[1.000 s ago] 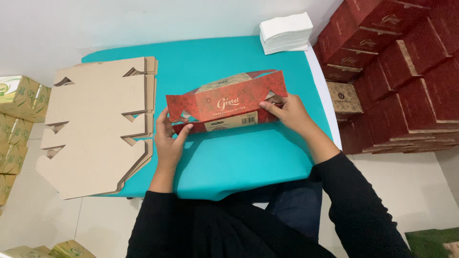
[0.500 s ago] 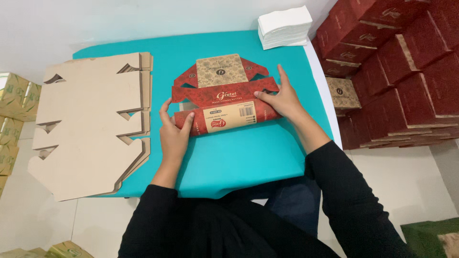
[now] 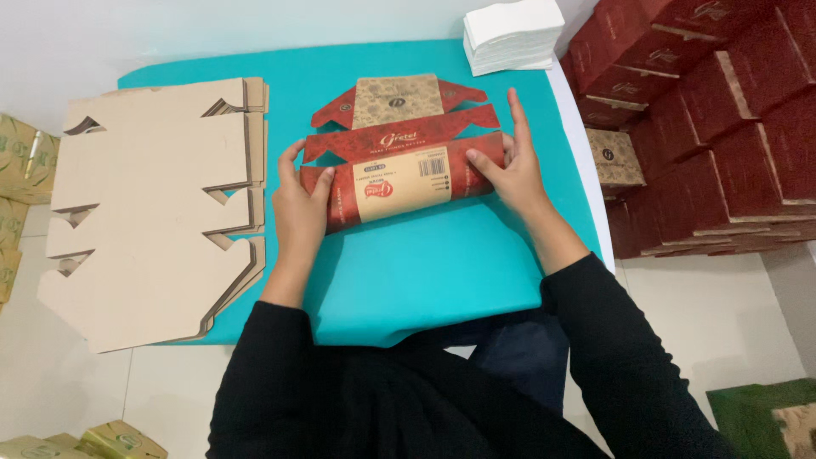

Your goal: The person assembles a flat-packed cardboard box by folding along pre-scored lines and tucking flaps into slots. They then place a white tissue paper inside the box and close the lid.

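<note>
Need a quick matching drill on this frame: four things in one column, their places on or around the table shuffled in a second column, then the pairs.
Things:
1. red carton blank
2. stack of plain brown die-cut cardboard
3. stack of white sheets
4. stacked red boxes

Places:
A. far right corner of the teal table
B. off the table, along the right
C. left end of the table
D. mid-table, between the left hand and the right hand

Pairs: 1-D, 2-C, 3-A, 4-B
</note>
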